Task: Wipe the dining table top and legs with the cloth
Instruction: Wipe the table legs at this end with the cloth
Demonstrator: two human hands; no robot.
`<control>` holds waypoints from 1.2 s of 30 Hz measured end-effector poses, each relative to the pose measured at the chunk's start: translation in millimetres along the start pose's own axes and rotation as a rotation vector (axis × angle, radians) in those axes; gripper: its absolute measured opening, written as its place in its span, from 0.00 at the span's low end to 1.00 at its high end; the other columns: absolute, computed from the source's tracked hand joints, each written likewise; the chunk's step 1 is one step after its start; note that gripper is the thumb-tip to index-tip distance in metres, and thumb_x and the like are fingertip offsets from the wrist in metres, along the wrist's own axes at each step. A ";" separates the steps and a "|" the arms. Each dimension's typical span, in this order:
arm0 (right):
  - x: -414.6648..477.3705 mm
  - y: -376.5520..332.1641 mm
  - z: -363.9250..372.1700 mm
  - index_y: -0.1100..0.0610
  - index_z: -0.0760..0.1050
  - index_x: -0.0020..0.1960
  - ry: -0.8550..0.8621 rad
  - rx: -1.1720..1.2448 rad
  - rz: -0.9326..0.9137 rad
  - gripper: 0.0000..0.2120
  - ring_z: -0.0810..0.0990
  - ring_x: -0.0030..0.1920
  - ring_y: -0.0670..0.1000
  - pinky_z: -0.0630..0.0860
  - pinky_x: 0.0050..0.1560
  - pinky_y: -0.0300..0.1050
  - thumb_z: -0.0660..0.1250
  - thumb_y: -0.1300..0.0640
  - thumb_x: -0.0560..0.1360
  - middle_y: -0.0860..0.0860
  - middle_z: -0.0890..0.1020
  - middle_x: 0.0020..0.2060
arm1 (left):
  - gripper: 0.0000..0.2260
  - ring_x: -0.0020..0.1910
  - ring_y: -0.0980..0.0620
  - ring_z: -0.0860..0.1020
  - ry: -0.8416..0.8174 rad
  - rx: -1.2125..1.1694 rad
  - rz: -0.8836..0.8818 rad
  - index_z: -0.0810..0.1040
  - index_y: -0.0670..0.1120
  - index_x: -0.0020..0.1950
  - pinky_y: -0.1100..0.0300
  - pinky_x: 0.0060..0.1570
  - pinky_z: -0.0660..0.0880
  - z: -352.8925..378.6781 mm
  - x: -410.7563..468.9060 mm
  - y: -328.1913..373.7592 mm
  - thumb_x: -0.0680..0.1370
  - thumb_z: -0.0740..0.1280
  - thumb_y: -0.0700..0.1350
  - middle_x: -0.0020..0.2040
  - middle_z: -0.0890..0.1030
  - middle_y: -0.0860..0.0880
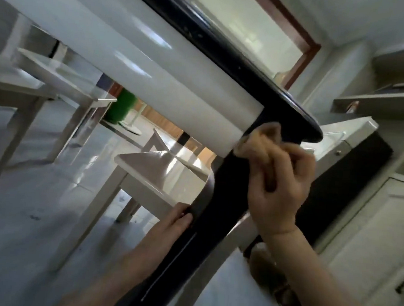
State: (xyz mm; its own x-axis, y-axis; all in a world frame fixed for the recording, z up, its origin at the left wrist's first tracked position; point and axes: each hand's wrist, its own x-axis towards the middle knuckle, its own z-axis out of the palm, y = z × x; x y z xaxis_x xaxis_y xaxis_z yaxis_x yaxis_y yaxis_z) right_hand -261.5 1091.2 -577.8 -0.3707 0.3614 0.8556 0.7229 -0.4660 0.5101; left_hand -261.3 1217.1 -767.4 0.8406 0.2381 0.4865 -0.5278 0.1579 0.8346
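Two bare forearms enter from about five and seven o'clock, sleeveless as far as the frame shows. The left hand (168,224) and right hand (281,188) apparently carry no rings or watch.

A white chair (157,173) stands near the middle of the tilted view, its glossy seat catching light. Further left, more white chairs (59,78) stand on the pale tiled floor (40,190). Far behind them sits a green bin (122,106) beside a white round base (131,127). At the far upper right a wood-framed window (251,30) glows. On the right, grey shelves (377,99) hang above pale cabinets (369,222) and a dark panel (351,171)
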 end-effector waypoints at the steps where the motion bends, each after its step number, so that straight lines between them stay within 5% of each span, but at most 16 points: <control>1: 8.4 -1.0 3.3 0.61 0.77 0.55 0.067 -0.025 0.098 0.10 0.74 0.48 0.59 0.74 0.48 0.53 0.69 0.60 0.75 0.61 0.74 0.48 | 0.07 0.53 0.73 0.75 0.005 -0.009 0.042 0.74 0.62 0.55 0.80 0.49 0.68 1.4 -9.2 12.9 0.79 0.60 0.55 0.50 0.79 0.70; 5: -42.4 -31.5 3.6 0.62 0.79 0.54 0.009 0.010 0.162 0.11 0.73 0.52 0.60 0.72 0.53 0.53 0.68 0.57 0.75 0.59 0.73 0.51 | 0.09 0.51 0.66 0.76 -0.074 0.181 0.136 0.72 0.58 0.55 0.70 0.48 0.70 -0.7 -16.1 30.2 0.81 0.55 0.57 0.48 0.80 0.59; 11: -145.2 -70.1 -12.2 0.62 0.75 0.56 -0.222 0.085 0.155 0.14 0.71 0.50 0.59 0.63 0.65 0.39 0.63 0.53 0.77 0.57 0.68 0.51 | 0.16 0.59 0.54 0.77 -0.176 0.087 0.084 0.68 0.60 0.64 0.47 0.64 0.72 -14.8 -23.4 10.9 0.78 0.57 0.61 0.56 0.79 0.54; 14: -107.9 -62.5 -11.5 0.64 0.77 0.55 -0.192 -0.013 0.083 0.13 0.71 0.49 0.57 0.64 0.59 0.34 0.66 0.57 0.76 0.62 0.72 0.50 | 0.16 0.60 0.57 0.77 -0.196 0.105 0.057 0.66 0.61 0.65 0.50 0.65 0.71 -16.6 -27.5 4.7 0.78 0.56 0.62 0.59 0.78 0.57; 18: -80.9 -65.0 9.4 0.71 0.80 0.49 0.062 -0.061 0.296 0.12 0.72 0.49 0.58 0.68 0.55 0.39 0.66 0.60 0.76 0.70 0.73 0.45 | 0.17 0.60 0.56 0.77 -0.160 0.034 0.076 0.68 0.63 0.63 0.50 0.65 0.70 -11.6 -27.3 1.2 0.76 0.58 0.63 0.58 0.78 0.60; 24: -208.2 -128.3 -7.0 0.55 0.75 0.60 -0.343 0.122 0.255 0.14 0.68 0.53 0.50 0.72 0.53 0.47 0.66 0.58 0.75 0.53 0.70 0.50 | 0.15 0.57 0.57 0.78 -0.173 -0.043 0.004 0.69 0.64 0.63 0.58 0.58 0.76 -15.3 -27.4 -7.8 0.76 0.59 0.60 0.58 0.79 0.58; 27: -184.1 -119.7 -7.7 0.56 0.75 0.59 -0.310 0.122 0.237 0.15 0.70 0.49 0.53 0.67 0.55 0.37 0.66 0.60 0.72 0.53 0.69 0.49 | 0.19 0.60 0.50 0.77 -0.182 -0.099 -0.005 0.70 0.63 0.64 0.48 0.63 0.72 -16.3 -27.6 -12.3 0.74 0.61 0.63 0.59 0.79 0.53; 32: -151.5 -107.8 10.9 0.64 0.79 0.53 -0.024 0.056 0.375 0.11 0.68 0.51 0.50 0.64 0.60 0.33 0.65 0.63 0.72 0.56 0.68 0.48 | 0.19 0.63 0.56 0.75 -0.177 -0.076 0.032 0.70 0.63 0.64 0.49 0.66 0.70 -17.9 -24.9 -12.4 0.74 0.60 0.64 0.60 0.78 0.58; 36: -230.9 -133.1 -9.3 0.58 0.74 0.57 -0.331 0.171 0.314 0.11 0.70 0.49 0.51 0.68 0.57 0.38 0.63 0.61 0.76 0.51 0.67 0.52 | 0.16 0.58 0.60 0.77 -0.194 -0.092 0.025 0.71 0.56 0.64 0.61 0.60 0.72 -17.9 -28.1 -5.2 0.78 0.60 0.58 0.56 0.79 0.59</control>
State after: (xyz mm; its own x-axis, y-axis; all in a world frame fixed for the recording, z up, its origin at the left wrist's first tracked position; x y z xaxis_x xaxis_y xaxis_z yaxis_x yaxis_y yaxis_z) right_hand -277.6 1062.3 -842.4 0.0661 0.4750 0.8775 0.8660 -0.4641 0.1861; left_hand -284.4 1226.7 -790.0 0.8301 0.0559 0.5548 -0.5502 0.2428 0.7989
